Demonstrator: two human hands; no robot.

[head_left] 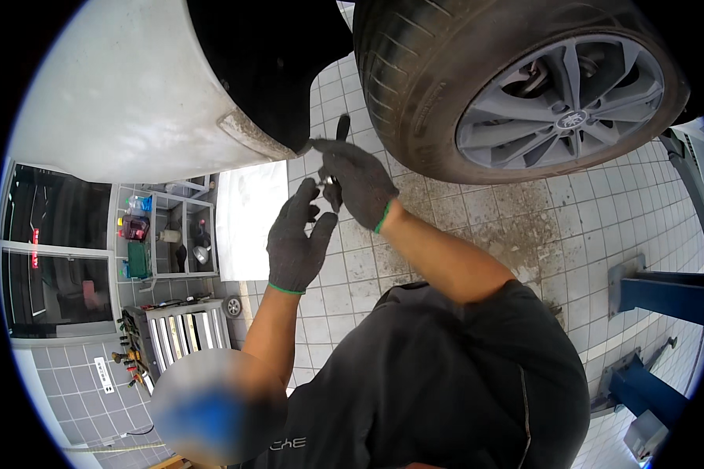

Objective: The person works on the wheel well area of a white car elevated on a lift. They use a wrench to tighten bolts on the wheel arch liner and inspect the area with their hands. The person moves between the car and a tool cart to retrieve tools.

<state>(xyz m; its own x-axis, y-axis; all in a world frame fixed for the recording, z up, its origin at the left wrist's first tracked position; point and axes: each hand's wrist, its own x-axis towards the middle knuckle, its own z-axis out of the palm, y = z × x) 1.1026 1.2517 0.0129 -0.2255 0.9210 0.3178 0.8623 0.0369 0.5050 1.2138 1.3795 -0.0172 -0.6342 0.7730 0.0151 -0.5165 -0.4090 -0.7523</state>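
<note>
Both my hands wear dark grey gloves with green cuffs. My right hand point(356, 181) is closed around a slim tool; its black handle point(343, 127) sticks out beyond the knuckles, and a bit of shiny metal shows on the palm side. What kind of tool it is stays hidden. The right fingertips are close to the lower edge of a white car body panel point(149, 94), where dirt clings to the wheel arch edge point(254, 137). My left hand point(297, 238) is just left of the tool, thumb and fingers apart, seemingly holding nothing.
A raised car wheel point(516, 94) with grey alloy spokes hangs at the upper right. Blue lift posts point(665, 297) stand at the right. To the left are a metal shelf point(181, 238) with bottles and a tool cabinet point(186, 336). Dirt point(508, 234) lies scattered on the tiled floor.
</note>
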